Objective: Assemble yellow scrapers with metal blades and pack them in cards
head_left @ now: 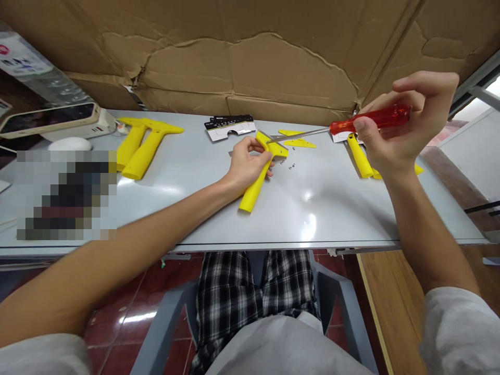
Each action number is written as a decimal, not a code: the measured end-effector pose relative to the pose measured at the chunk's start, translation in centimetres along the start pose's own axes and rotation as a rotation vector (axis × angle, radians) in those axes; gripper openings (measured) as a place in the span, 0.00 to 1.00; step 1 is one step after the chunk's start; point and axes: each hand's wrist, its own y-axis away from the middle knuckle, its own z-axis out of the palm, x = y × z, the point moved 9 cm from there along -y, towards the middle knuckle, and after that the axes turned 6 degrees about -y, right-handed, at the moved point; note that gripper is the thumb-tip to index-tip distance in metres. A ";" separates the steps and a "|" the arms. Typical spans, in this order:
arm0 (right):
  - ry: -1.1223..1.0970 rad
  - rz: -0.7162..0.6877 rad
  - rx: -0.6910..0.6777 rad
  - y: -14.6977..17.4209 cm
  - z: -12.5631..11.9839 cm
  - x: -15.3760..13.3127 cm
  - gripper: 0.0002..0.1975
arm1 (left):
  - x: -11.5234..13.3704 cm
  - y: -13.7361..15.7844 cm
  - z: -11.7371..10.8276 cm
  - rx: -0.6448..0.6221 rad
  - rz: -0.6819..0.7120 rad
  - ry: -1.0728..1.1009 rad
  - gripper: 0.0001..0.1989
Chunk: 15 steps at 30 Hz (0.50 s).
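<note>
My left hand (250,164) grips a yellow T-shaped scraper handle (253,195) near its head, the grip end slanting down toward the front of the table. In my right hand (406,125) is a screwdriver with a clear red handle (371,121), held between thumb and fingers. Its long metal shaft (304,134) runs left, and the tip meets the head of the yellow handle. Several small screws (291,166) lie on the table just right of the handle. Behind them rest flat yellow plates (299,142).
Two yellow scraper handles (144,148) lie at the left, and more yellow handles (360,156) lie at the right. Black-and-white printed cards (230,127) are at the back, against a cardboard wall (234,62). A phone (50,120) and a white mouse (70,144) sit at far left.
</note>
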 end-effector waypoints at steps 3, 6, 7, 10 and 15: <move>-0.038 0.146 -0.041 0.0 0.2 0.2 0.25 | 0.1 -0.1 0.0 -0.006 0.007 0.001 0.15; -0.011 0.225 -0.092 0.1 0.5 0.2 0.22 | 0.2 0.0 -0.1 0.003 0.005 -0.009 0.14; -0.005 0.229 -0.098 0.2 0.6 0.2 0.21 | 0.3 0.1 -0.1 0.007 0.000 -0.014 0.14; -0.017 0.207 -0.093 0.2 0.5 0.2 0.22 | 0.4 0.3 -0.1 0.013 -0.004 -0.026 0.15; -0.004 0.151 -0.034 0.3 0.5 -0.1 0.25 | 0.6 0.3 -0.1 0.003 0.010 -0.030 0.16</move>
